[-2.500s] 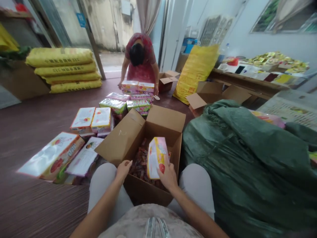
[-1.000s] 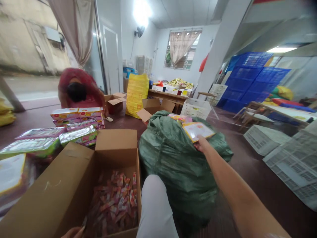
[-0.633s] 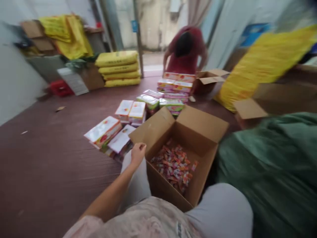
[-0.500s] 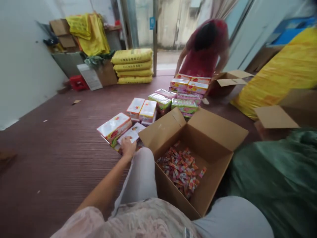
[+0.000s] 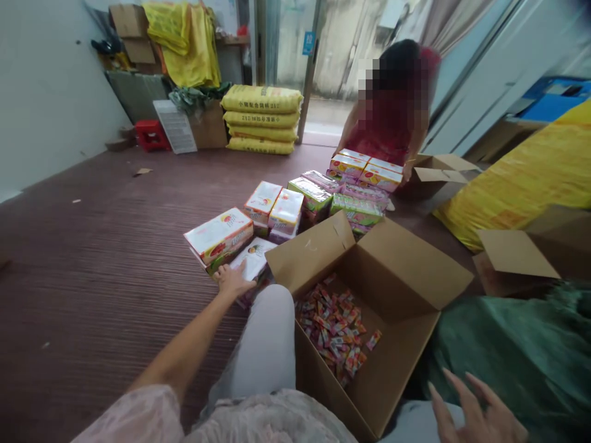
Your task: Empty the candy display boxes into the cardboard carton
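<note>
I sit on the floor with an open cardboard box point(image 5: 406, 277) between my knees; loose wrapped candies point(image 5: 335, 329) cover its bottom. My left hand point(image 5: 232, 282) reaches out to the left of the box and rests with fingers spread on a white flat candy box point(image 5: 256, 257) lying on the floor, beside a larger white and orange box point(image 5: 219, 232). My right hand point(image 5: 475, 415) hovers at the lower right with fingers apart, holding nothing, near the green sack point(image 5: 517, 357).
More colourful candy boxes point(image 5: 314, 195) are stacked beyond the carton. A person in red point(image 5: 392, 104) bends over the far stack point(image 5: 364, 169). Yellow sacks point(image 5: 261, 120) lie by the door. Open cartons point(image 5: 512, 258) and a yellow bag point(image 5: 526, 178) stand on the right.
My right hand set an emptied candy box on the green sack, then my view swung left. My left hand left the carton's rim and came down on the white box on the floor.
</note>
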Tool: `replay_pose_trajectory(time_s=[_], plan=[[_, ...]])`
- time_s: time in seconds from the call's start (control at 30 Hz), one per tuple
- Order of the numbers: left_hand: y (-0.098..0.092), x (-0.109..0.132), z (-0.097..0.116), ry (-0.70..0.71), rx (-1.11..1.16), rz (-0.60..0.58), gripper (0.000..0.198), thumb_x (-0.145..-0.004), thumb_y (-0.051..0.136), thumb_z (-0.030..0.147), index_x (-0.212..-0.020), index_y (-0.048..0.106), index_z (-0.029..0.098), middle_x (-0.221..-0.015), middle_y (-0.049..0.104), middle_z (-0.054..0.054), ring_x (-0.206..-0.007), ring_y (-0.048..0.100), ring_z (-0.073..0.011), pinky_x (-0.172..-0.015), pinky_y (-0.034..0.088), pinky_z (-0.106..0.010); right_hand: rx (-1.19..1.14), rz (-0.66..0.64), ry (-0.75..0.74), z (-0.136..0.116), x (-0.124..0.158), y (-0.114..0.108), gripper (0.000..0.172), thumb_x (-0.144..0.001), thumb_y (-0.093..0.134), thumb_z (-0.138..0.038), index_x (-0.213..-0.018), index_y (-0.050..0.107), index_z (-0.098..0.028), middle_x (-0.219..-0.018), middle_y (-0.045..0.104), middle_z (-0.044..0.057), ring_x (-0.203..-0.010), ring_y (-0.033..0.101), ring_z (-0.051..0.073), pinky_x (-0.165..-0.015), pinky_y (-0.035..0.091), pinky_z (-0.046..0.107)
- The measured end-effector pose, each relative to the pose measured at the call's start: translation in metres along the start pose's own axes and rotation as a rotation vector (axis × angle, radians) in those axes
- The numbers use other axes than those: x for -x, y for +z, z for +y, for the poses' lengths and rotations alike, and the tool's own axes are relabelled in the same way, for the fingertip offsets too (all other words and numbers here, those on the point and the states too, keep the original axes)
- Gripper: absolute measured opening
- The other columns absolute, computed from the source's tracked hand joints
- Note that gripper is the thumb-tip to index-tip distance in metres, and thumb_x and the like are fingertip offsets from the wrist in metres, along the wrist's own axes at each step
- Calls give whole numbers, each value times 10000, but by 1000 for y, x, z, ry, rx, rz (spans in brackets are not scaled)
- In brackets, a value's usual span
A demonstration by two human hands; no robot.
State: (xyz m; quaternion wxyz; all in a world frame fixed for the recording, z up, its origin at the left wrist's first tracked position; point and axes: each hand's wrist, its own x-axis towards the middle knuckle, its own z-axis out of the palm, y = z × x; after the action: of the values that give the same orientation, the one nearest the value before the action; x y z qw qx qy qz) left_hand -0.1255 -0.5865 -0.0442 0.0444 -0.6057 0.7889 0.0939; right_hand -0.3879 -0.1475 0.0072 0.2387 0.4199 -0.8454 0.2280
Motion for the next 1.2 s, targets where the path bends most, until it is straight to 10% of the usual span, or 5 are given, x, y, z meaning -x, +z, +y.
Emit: replay_pose_trajectory(time_s=[0.3, 0.6, 0.77, 0.93, 1.2], plan=[[-92, 71, -57, -188, 168, -150, 756, -713, 625, 656, -1372, 607, 286, -1239, 648, -186, -1211, 485, -487, -974, 343, -601, -343, -42, -256, -82, -33, 28, 206, -973, 519, -343, -1112, 632, -240, -953, 691, 81, -863, 655, 243, -787, 542, 407], [-157, 113, 19, 160, 361, 5, 713, -531, 828, 552, -1192, 740, 298, -1093, 670, -139, -1195, 508, -427, -1031, 336, -585, -369, -162, -848, -209, -111, 25, 418, -935, 599, -258, -1329, 543, -129, -1363, 588, 139, -1297, 489, 268, -1061, 450, 407], [-161, 128, 33, 258, 1138, -367, 742, -470, 849, 449, -1150, 751, 168, -997, 734, -100, -1039, 637, -369, -955, 463, -496, -338, 49, -753, -209, -117, 23, 353, -982, 446, -139, -1317, 546, -192, -1266, 626, 108, -1293, 460, 233, -1089, 353, 421], [-150, 140, 64, 209, 1336, -661, 758, -464, 841, 374, -1164, 727, 106, -924, 763, -109, -923, 697, -326, -845, 530, -426, -299, -1, -741, -191, -122, 15, 346, -928, 370, -90, -1200, 575, -148, -1157, 623, 141, -1163, 506, 258, -1004, 371, 426], [-125, 122, 104, 421, 1074, -594, 709, -498, 868, 425, -1151, 753, 174, -968, 772, -48, -1047, 669, -336, -871, 527, -382, -200, -30, -647, -150, -108, 13, 396, -807, 452, -97, -1190, 549, -111, -1131, 600, 148, -1088, 502, 276, -913, 397, 389]])
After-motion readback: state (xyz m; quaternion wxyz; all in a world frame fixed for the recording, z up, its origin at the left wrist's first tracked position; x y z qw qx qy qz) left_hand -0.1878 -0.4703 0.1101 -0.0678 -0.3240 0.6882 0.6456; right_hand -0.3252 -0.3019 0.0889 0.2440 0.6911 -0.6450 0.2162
